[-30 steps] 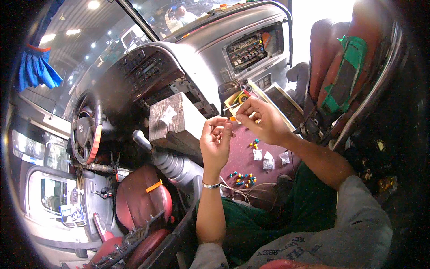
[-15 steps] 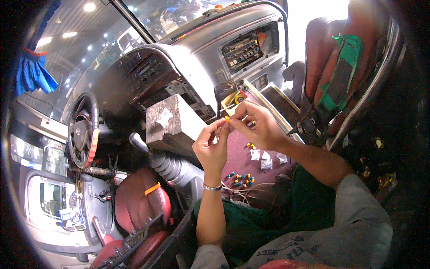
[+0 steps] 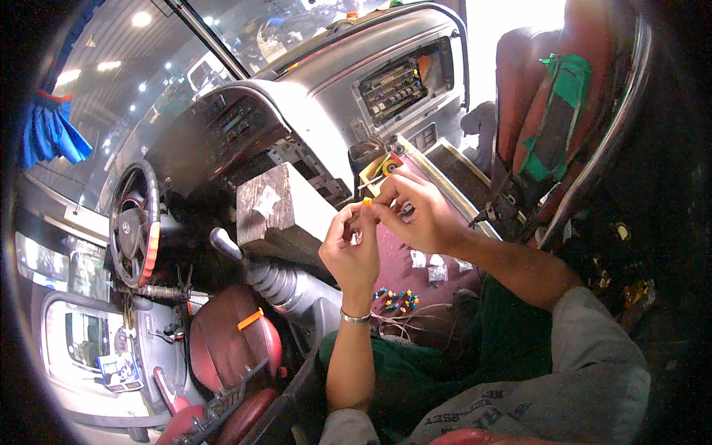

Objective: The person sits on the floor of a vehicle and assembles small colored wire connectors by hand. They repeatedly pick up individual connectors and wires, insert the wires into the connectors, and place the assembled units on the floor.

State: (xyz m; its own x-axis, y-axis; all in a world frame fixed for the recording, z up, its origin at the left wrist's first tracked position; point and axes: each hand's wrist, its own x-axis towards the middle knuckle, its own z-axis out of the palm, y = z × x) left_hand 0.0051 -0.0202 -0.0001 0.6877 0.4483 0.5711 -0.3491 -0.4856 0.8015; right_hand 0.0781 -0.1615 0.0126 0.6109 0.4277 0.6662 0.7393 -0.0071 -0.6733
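Observation:
My left hand (image 3: 350, 248) and my right hand (image 3: 417, 215) meet fingertip to fingertip, both closed in a pinch. Between them is a small yellow-orange piece (image 3: 367, 201); its exact kind is too small to tell. Below the hands, a dark red surface (image 3: 393, 263) carries a loose pile of small yellow and teal pieces (image 3: 397, 300). Several small clear plastic bags (image 3: 437, 268) lie on that surface, under my right wrist. Thin pale wires (image 3: 404, 324) run beside the pile, close to my lap.
A wooden block (image 3: 274, 208) with a small clear bag on it stands left of my hands, next to the gear lever (image 3: 222, 241). Ahead are an uncovered fuse panel (image 3: 400, 89) and a yellow tray (image 3: 374, 172). The steering wheel (image 3: 137, 222) is far left.
The view has shifted slightly. My right fingers have curled closer around the small yellow-orange piece, and the right hand now covers a few yellow pieces seen before near the bags.

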